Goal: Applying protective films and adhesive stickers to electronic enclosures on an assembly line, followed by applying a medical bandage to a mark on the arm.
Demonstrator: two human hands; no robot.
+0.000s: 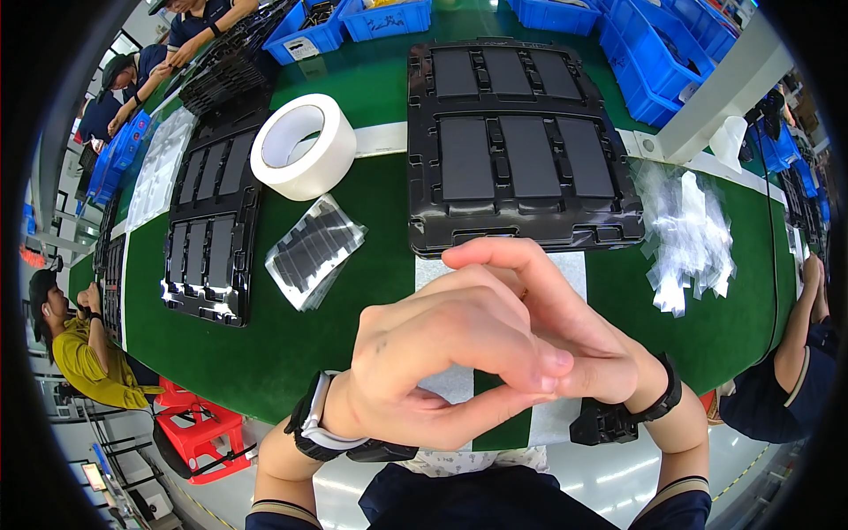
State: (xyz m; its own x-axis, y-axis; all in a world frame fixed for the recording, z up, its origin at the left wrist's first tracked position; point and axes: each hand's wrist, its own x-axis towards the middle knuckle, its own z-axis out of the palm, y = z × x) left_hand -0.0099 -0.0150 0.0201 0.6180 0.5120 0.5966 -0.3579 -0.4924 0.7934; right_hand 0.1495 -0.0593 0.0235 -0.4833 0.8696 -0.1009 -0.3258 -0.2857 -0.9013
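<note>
My left hand point(442, 353) and my right hand point(583, 344) are pressed together close to the camera, above the near edge of the green table point(291, 336). The left hand lies across the front of the right, its fingers closed over the right palm. The right hand's fingers curl up and to the left behind it. Nothing shows between them. A pale-banded watch point(322, 428) is on my left wrist and a black band point(618, 420) on my right. Just beyond the hands stands a stack of black trays point(521, 141) holding dark rectangular panels.
A white tape roll point(305, 146), a clear bag of dark strips point(314, 252) and another black tray point(212, 230) lie to the left. Loose clear bags point(689, 230) are piled on the right, blue bins point(645, 53) at the back. Other people sit at left point(84, 353) and right point(795, 371).
</note>
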